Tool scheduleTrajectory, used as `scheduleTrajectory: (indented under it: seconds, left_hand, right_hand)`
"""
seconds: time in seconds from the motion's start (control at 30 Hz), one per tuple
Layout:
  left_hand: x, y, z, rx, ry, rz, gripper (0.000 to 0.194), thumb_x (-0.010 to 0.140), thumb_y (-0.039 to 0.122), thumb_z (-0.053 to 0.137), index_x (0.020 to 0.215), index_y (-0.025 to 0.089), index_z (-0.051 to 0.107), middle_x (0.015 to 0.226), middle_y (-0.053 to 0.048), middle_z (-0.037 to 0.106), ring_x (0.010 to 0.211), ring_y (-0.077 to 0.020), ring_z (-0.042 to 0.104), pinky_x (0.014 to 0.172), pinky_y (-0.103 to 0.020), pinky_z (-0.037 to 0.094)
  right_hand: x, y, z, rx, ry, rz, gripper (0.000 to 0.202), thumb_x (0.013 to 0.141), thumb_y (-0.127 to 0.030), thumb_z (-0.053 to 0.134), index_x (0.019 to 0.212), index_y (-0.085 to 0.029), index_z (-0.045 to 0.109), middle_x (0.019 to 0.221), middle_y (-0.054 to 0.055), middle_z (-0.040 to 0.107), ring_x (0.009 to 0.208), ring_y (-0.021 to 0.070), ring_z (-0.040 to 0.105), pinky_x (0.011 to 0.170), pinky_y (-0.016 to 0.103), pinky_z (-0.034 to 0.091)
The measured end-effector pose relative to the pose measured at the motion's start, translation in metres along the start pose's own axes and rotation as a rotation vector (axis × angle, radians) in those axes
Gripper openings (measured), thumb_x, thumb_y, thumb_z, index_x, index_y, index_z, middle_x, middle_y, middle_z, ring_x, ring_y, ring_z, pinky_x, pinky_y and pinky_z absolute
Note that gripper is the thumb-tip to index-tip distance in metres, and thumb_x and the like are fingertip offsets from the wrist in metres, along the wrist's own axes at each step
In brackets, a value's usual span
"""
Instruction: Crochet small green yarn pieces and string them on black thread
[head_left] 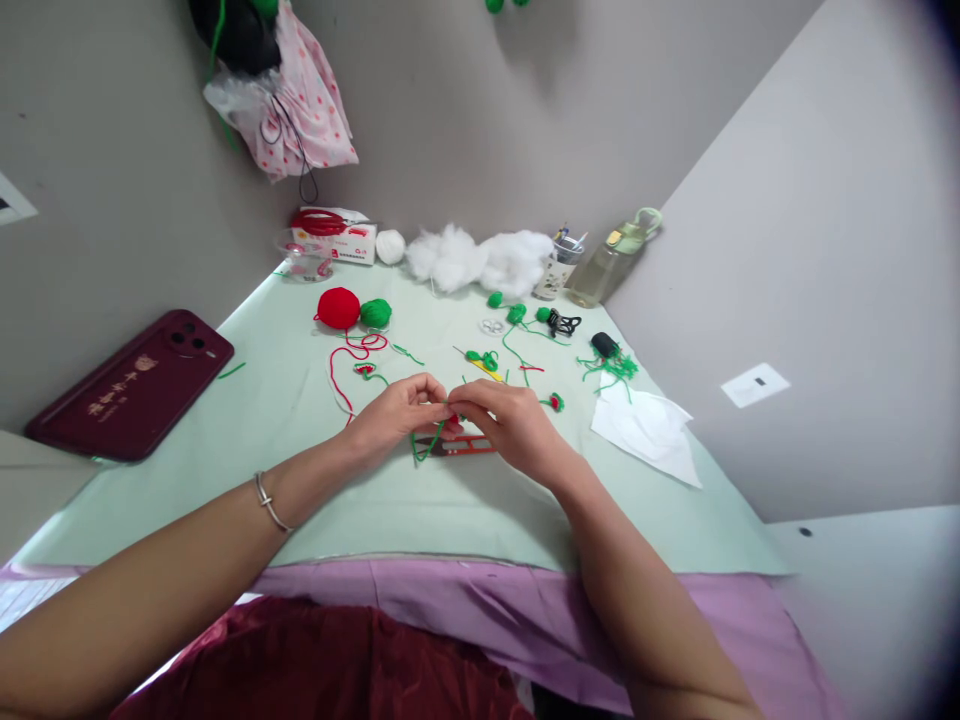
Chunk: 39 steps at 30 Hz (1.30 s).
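Over the middle of the table my left hand [411, 412] and my right hand [510, 418] meet at their fingertips. Both are closed in a pinch around a small red and green yarn piece [453, 421], mostly hidden by the fingers. A loop of green yarn [424, 452] hangs from it below my left hand. Beneath the hands lie orange-handled thread snips [466, 445]. Just beyond are a yellow-handled crochet hook [486, 371] and a small bundle of green yarn [489, 360]. Small red and green crocheted pieces lie on either side, one [364, 370] left and another [556, 402] right.
A red yarn ball [338, 308] and a green one [376, 314] sit back left. White stuffing [480, 260], a pen cup [558, 270] and a bottle [611, 262] line the wall. White paper [645, 430] lies right; a maroon phone [135, 385] appears left.
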<state>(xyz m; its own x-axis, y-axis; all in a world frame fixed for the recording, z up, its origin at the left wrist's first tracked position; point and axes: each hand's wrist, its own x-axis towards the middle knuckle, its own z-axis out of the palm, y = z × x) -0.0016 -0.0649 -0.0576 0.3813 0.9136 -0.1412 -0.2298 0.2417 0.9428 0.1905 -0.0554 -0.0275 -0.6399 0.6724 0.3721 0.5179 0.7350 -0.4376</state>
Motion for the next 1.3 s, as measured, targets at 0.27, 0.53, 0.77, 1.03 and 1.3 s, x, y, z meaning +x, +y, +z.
scheduleTrajectory:
  seconds: [0.27, 0.53, 0.77, 1.03, 1.3]
  left_hand:
    - [0.001, 0.0, -0.001, 0.042, -0.018, 0.021, 0.029, 0.075, 0.03, 0.078, 0.089, 0.016, 0.056, 0.081, 0.0, 0.068, 0.075, -0.0161, 0.07, 0.079, -0.034, 0.055]
    - [0.001, 0.001, 0.0, 0.139, -0.025, -0.019, 0.024, 0.076, 0.029, 0.076, 0.086, 0.017, 0.057, 0.067, -0.002, 0.07, 0.063, -0.0161, 0.068, 0.063, -0.029, 0.05]
    - [0.0, 0.002, -0.003, 0.109, -0.028, 0.045, 0.024, 0.075, 0.028, 0.078, 0.091, 0.016, 0.065, 0.08, -0.002, 0.072, 0.075, -0.0154, 0.068, 0.077, -0.031, 0.052]
    - [-0.002, 0.005, -0.004, 0.172, -0.045, 0.067, 0.023, 0.081, 0.031, 0.072, 0.099, 0.018, 0.068, 0.093, -0.005, 0.073, 0.086, -0.0176, 0.069, 0.082, -0.031, 0.051]
    - [-0.001, 0.005, -0.004, 0.157, -0.043, 0.068, 0.019, 0.082, 0.031, 0.072, 0.095, 0.018, 0.069, 0.089, -0.003, 0.072, 0.084, -0.0162, 0.068, 0.082, -0.03, 0.051]
  right_hand:
    - [0.001, -0.012, -0.007, 0.496, 0.241, 0.067, 0.015, 0.096, -0.032, 0.056, 0.093, -0.021, 0.065, 0.094, 0.007, 0.069, 0.075, 0.0144, 0.066, 0.059, 0.026, 0.051]
    - [0.005, 0.009, -0.029, 0.803, 0.584, 0.269, 0.018, 0.095, -0.042, 0.053, 0.091, -0.025, 0.049, 0.064, -0.005, 0.051, 0.075, 0.0152, 0.068, 0.074, 0.032, 0.058]
    - [0.002, 0.017, -0.032, 0.578, 0.27, 0.257, 0.015, 0.092, -0.035, 0.062, 0.09, -0.02, 0.063, 0.078, 0.001, 0.063, 0.074, 0.0144, 0.062, 0.069, 0.03, 0.052]
    - [-0.002, 0.016, -0.028, 0.105, 0.082, 0.082, 0.016, 0.095, -0.023, 0.058, 0.092, -0.025, 0.073, 0.087, 0.003, 0.057, 0.081, 0.0149, 0.056, 0.068, 0.029, 0.042]
    - [-0.003, 0.018, -0.03, 0.032, 0.056, 0.048, 0.016, 0.095, -0.02, 0.057, 0.092, -0.025, 0.072, 0.089, 0.003, 0.056, 0.085, 0.0161, 0.056, 0.072, 0.03, 0.044]
